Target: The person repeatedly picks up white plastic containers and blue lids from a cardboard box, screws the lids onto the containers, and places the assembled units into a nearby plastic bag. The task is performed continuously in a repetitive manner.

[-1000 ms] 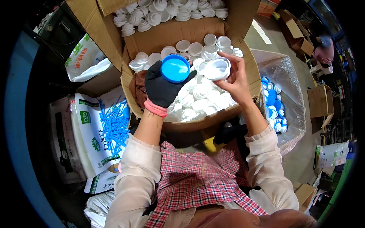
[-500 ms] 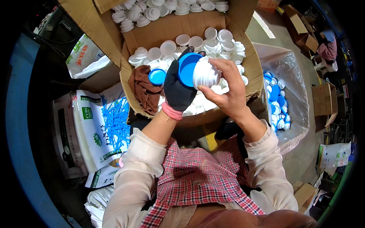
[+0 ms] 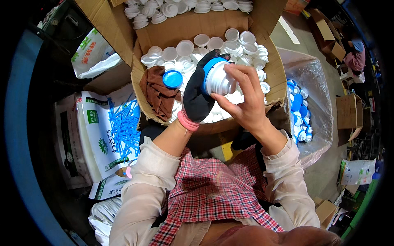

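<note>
Well left of my fingers I see blue sticks (image 3: 123, 129); nearer, a brown cloth (image 3: 158, 98) with a small blue lid (image 3: 172, 79) by its edge. My gloved left hand (image 3: 195, 96) is curled part-closed around a large blue lid (image 3: 209, 67). Against that lid, between both sets of fingers, is the white cap (image 3: 221, 80); I can't tell whether it is seated. My bare right hand (image 3: 249, 96) grips it, thumb and fingers spread to its width. I judge both pieces light, fairly stiff, slightly slippery and not fragile: best held by cap ridges and lid rim. Right of my fingers stands a clear bag (image 3: 322, 119).
</note>
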`<state>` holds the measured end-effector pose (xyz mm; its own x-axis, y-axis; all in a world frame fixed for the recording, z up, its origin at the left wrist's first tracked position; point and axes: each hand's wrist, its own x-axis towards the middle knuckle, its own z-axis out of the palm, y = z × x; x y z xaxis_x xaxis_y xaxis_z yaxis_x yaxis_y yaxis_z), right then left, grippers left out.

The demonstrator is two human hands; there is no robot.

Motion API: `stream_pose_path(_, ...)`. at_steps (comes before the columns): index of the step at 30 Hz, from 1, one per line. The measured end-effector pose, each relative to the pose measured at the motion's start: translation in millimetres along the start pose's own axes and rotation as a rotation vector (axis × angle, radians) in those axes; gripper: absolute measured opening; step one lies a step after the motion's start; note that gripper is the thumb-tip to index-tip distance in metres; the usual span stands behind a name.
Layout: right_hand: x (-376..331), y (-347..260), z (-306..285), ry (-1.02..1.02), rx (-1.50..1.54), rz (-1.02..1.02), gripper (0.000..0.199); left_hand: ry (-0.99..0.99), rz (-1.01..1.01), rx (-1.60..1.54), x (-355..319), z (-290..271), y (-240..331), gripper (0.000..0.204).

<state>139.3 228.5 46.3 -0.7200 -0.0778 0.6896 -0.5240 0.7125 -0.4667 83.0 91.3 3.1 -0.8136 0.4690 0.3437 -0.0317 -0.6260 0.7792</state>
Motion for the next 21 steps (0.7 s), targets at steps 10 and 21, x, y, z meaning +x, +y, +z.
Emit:
stream_pose_path(10, 0, -4, 1, -0.053, 0.007, 0.013, 0.061, -0.006, -0.059, -0.289, -4, -5, -1, 0.054)
stream_pose_path(21, 3, 15, 5, 0.088, 0.569, 0.857, 0.049, -0.098, -0.046, 0.444, 6, 2, -4, 0.058)
